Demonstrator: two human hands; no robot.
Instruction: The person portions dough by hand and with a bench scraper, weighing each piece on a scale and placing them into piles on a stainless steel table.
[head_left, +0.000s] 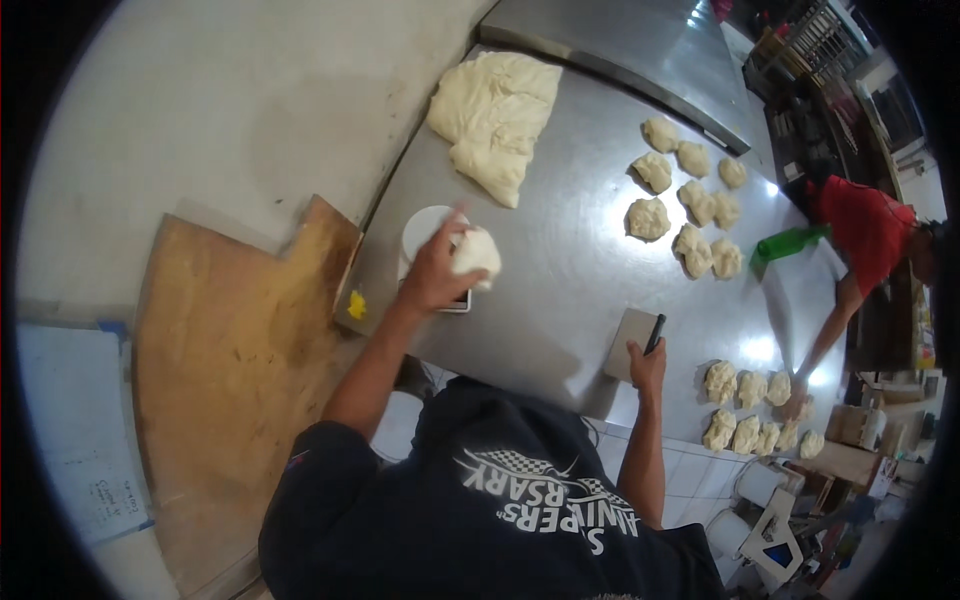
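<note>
My left hand (430, 275) is closed on a piece of dough (478, 256), just beside and partly over the white kitchen scale (422, 224). The hand and dough cover much of the scale. Around its handle, my right hand (648, 368) grips a dough scraper (628, 338) with a flat, pale blade, near the table's front edge. A large slab of dough (495, 115) lies beyond the scale. To the right, several dough pieces (649, 219) sit in loose groups, and several more (720, 381) form rows nearer the front.
The steel table (560, 260) meets a wall on the left. A wooden board (240, 380) is by that wall, and a yellow scrap (357, 305) lies at the table's left edge. At right, a co-worker in red (868, 230) reaches toward the dough rows, near a green bottle (790, 242).
</note>
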